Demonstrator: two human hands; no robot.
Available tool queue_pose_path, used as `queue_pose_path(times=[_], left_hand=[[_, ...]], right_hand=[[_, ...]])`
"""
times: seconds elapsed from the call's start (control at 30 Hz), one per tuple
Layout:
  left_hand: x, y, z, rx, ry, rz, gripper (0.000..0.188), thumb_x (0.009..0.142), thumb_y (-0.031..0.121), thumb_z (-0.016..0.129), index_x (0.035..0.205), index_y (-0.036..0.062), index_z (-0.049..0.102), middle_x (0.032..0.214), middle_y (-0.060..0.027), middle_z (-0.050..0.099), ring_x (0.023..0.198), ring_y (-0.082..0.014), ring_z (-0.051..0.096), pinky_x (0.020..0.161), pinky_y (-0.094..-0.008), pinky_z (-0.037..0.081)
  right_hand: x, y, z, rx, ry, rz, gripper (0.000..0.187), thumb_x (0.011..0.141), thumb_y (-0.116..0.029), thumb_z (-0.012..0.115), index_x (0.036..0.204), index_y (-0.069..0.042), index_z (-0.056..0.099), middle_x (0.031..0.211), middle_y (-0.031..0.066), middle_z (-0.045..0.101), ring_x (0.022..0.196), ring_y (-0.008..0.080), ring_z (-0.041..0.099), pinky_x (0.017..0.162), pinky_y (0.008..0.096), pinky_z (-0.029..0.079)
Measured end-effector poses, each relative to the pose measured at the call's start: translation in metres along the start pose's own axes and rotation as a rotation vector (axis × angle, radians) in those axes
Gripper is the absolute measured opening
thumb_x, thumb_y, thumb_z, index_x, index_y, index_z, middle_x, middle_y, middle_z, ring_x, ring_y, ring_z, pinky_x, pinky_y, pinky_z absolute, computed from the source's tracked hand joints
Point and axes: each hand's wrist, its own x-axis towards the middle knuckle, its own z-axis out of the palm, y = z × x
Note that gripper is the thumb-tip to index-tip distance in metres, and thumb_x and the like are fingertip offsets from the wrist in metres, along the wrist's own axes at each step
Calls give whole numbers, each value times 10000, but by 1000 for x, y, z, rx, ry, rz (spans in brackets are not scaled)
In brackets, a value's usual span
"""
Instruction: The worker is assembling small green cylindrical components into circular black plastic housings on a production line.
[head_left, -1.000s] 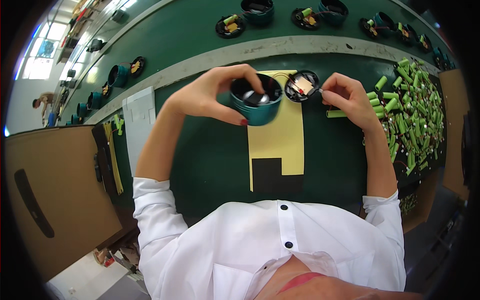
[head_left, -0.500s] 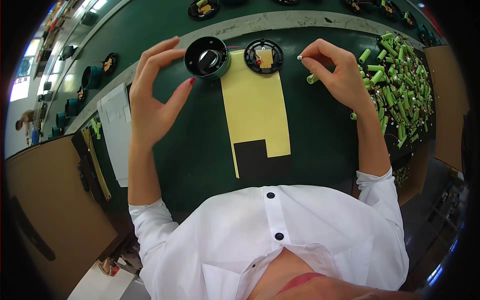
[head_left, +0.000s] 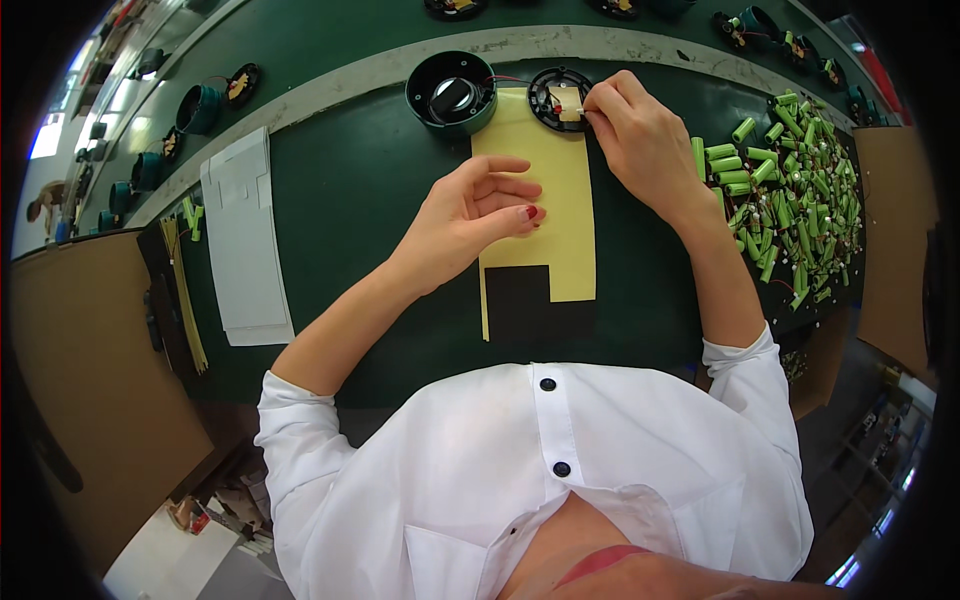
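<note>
Two round parts are sitting at twelve o'clock on the dark green work table (head_left: 340,230): a teal plastic cup-shaped housing (head_left: 451,94) and, just to its right, a flat black round disc carrying a small tan piece (head_left: 560,99). I am seeing my right hand (head_left: 640,140) pinching at that tan piece with thumb and fingertips closed on it. My left hand (head_left: 475,215) is hovering half-open and empty over the pale yellow sheet (head_left: 535,200). I am judging the disc light, stiff and delicate, its thin red wire fragile, so I would be gripping it by the rim. Loose green cylindrical cells (head_left: 790,200) are lying heaped at two o'clock.
</note>
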Motion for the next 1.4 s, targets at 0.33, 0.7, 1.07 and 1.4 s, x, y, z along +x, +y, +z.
queue_pose_path(times=[0.33,0.7,1.07,1.4], left_hand=[[6,-11,8,-278,77,72,547,963,100,551,1412,-51,278,1251,-223,558,1108,-287,620,962,-389,519],[4,-10,-6,-291,85,83,421,963,71,486,1355,-46,388,1164,-186,612,1051,-245,647,909,-393,563],[1,-8,-1,4,204,177,667,803,9,707,1367,-40,354,1195,-165,572,1027,-212,627,812,-337,586],[2,-12,-2,171,278,326,453,856,-5,644,1261,-65,451,1105,-144,633,947,-143,653,772,-260,571]], right_hand=[[-12,-64,-18,370,-100,41,75,839,-80,626,863,-37,569,765,98,595,608,297,606,548,365,478],[15,-22,-25,808,-164,360,96,869,-71,644,894,21,653,760,10,642,701,43,580,623,207,465],[2,-47,-8,694,-354,223,81,848,-51,659,884,19,638,799,33,643,742,77,610,697,231,496],[-1,-41,-3,355,-61,-14,70,790,-83,667,797,-35,616,749,44,587,653,198,622,578,307,491]])
